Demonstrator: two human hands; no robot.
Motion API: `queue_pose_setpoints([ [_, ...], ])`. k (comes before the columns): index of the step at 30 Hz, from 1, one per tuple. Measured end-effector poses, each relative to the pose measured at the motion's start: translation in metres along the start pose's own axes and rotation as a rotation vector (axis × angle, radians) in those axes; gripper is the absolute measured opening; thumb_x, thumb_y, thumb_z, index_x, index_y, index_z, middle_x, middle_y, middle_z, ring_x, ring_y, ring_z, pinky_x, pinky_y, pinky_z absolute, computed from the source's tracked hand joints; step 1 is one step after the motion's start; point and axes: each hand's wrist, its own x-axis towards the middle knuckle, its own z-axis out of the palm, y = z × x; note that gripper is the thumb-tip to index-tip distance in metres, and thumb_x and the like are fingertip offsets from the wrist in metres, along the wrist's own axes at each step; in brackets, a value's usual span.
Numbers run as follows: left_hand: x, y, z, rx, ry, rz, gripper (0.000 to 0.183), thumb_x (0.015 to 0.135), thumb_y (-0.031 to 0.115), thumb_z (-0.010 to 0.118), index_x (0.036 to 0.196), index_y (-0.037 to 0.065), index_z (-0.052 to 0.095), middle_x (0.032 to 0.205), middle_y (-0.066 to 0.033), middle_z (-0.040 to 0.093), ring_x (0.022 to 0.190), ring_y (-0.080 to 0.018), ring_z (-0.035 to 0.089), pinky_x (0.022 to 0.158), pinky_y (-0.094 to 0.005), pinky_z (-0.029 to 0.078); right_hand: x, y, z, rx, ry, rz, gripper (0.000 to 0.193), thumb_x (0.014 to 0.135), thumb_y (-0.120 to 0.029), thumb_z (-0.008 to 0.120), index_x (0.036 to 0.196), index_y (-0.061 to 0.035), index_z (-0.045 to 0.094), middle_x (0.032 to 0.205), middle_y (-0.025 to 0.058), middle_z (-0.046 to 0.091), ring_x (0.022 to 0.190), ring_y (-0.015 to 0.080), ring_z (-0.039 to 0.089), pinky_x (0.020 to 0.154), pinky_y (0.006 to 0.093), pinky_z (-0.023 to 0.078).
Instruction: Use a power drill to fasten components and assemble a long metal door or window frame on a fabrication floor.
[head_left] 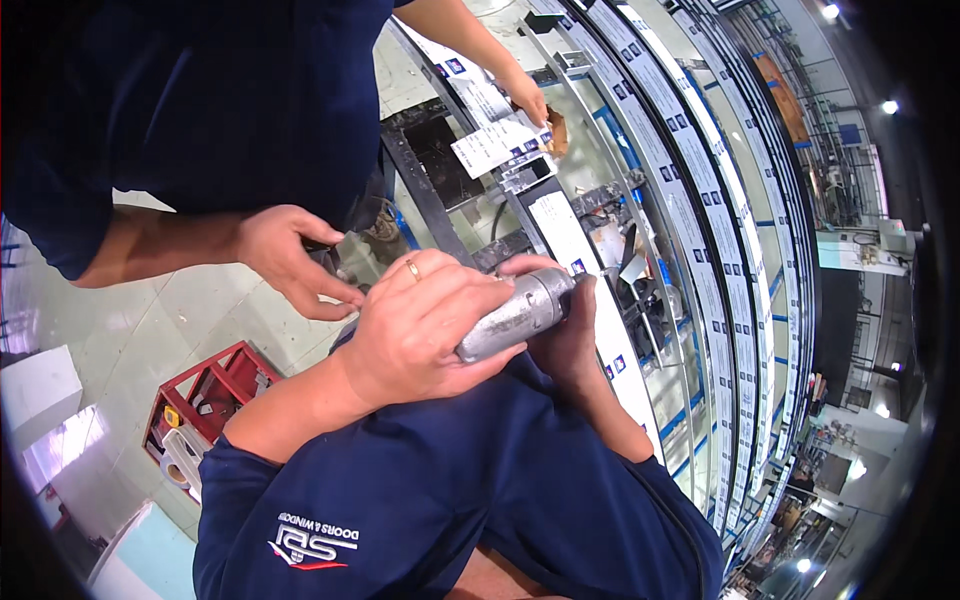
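Note:
Close in front of my body, both hands are closed around a scuffed grey metal cylinder (508,318), which looks like the body of a hand tool. My left hand (415,325), with a ring on one finger, wraps its thicker end. My right hand (570,335) grips the narrower far end, its thumb along the side and its other fingers partly hidden behind. The cylinder lies tilted, its right end higher. Just beyond my left hand is a co-worker's hand (295,255), its fingers curled around something dark that I cannot make out.
The co-worker's other hand (530,100) rests by a film-covered profile piece (500,143) on a dark frame bench (425,165). Long film-wrapped profiles (690,180) fill a rack on the right. A red metal cart (210,390) with tools stands at lower left.

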Motion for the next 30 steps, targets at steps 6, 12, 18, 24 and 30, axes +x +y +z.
queue_pose_setpoints([
  [6, -0.003, -0.018, 0.007, -0.379, -0.118, 0.042, 0.071, 0.068, 0.03, 0.099, 0.128, 0.005, 0.07, 0.105, -0.0137, 0.072, 0.096, -0.0365, 0.07, 0.09, -0.0423, 0.056, -0.016, 0.0, -0.008, 0.283, 0.135, 0.146, 0.073, 0.112, -0.058, 0.025, 0.105, -0.0006, 0.07, 0.096, 0.0131, 0.072, 0.09, 0.0239, 0.068, 0.089, 0.0392, 0.054],
  [12, -0.024, -0.052, 0.029, -0.686, -0.443, -0.236, 0.091, 0.078, 0.023, 0.091, 0.156, 0.004, 0.047, 0.131, -0.0215, 0.068, 0.127, -0.0438, 0.065, 0.109, -0.0479, 0.051, -0.008, -0.011, 0.014, 0.183, 0.274, 0.312, 0.073, 0.11, -0.066, 0.034, 0.114, -0.0017, 0.068, 0.106, 0.0166, 0.074, 0.096, 0.0281, 0.072, 0.092, 0.0431, 0.056],
  [18, -0.057, -0.072, 0.022, -0.431, -0.298, -0.292, 0.068, 0.084, 0.014, 0.081, 0.147, 0.0, 0.059, 0.134, -0.0184, 0.071, 0.123, -0.0381, 0.069, 0.104, -0.0427, 0.054, -0.006, 0.022, -0.046, 0.11, 0.144, 0.286, 0.077, 0.112, -0.07, 0.021, 0.135, -0.0082, 0.061, 0.078, -0.003, 0.053, 0.057, 0.0087, 0.037, 0.053, 0.0266, 0.027],
  [24, -0.071, -0.069, -0.011, -0.304, -0.194, -0.309, 0.072, 0.087, 0.005, 0.082, 0.152, -0.003, 0.053, 0.135, -0.0189, 0.071, 0.126, -0.0337, 0.069, 0.11, -0.0388, 0.05, -0.009, 0.076, -0.101, 0.155, 0.522, 0.349, 0.044, 0.104, -0.008, 0.052, 0.148, -0.0085, 0.049, 0.108, 0.0032, 0.059, 0.085, 0.0136, 0.055, 0.074, 0.0275, 0.046],
  [30, -0.09, -0.073, -0.027, -0.323, -0.263, -0.439, 0.082, 0.085, 0.003, 0.082, 0.158, -0.003, 0.046, 0.134, -0.0163, 0.072, 0.123, -0.0277, 0.072, 0.109, -0.0342, 0.05, -0.013, 0.114, -0.124, 0.308, 0.429, 0.384, 0.032, 0.107, 0.0, 0.056, 0.138, -0.008, 0.052, 0.138, 0.0147, 0.06, 0.136, 0.0347, 0.061, 0.111, 0.0428, 0.054],
])
